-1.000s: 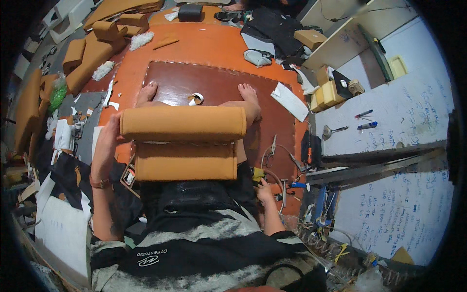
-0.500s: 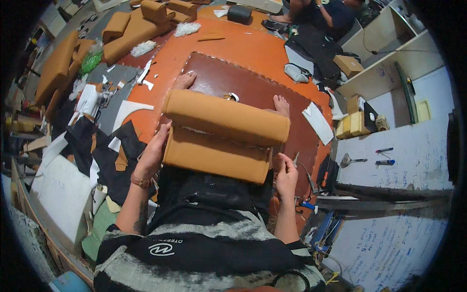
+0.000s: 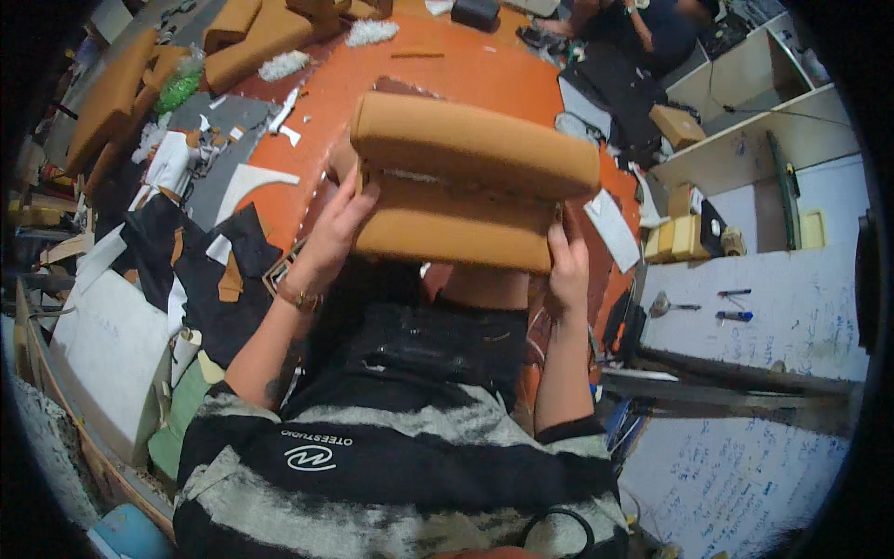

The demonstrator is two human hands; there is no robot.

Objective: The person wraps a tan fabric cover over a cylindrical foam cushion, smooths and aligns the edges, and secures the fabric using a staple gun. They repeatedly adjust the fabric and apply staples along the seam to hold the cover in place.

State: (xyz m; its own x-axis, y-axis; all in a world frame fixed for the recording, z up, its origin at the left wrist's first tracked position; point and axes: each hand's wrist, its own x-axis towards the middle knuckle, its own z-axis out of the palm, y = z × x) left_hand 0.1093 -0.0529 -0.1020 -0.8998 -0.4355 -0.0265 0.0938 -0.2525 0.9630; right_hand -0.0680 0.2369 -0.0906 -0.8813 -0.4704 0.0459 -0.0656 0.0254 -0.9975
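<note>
A tan upholstered cushion (image 3: 466, 224) is lifted above my lap, tilted, its two padded sections meeting at a long seam gap. On its left end my left hand (image 3: 340, 224) is closed, thumb along the side. My right hand (image 3: 568, 261) grips the lower right corner, fingers partly hidden behind the edge. The cushion hides most of my legs and the dark red sheet beneath.
Tan upholstered pieces (image 3: 270, 56) pile up at the far left. Dark fabric scraps (image 3: 214, 279) lie by my left arm. At right stands a white board surface (image 3: 754, 326) with small tools. Another person (image 3: 652, 37) sits at the far right.
The cushion has risen off my lap and moved away and to the right. My right hand, formerly beside its corner, now grips it; my left hand has moved up with it.
</note>
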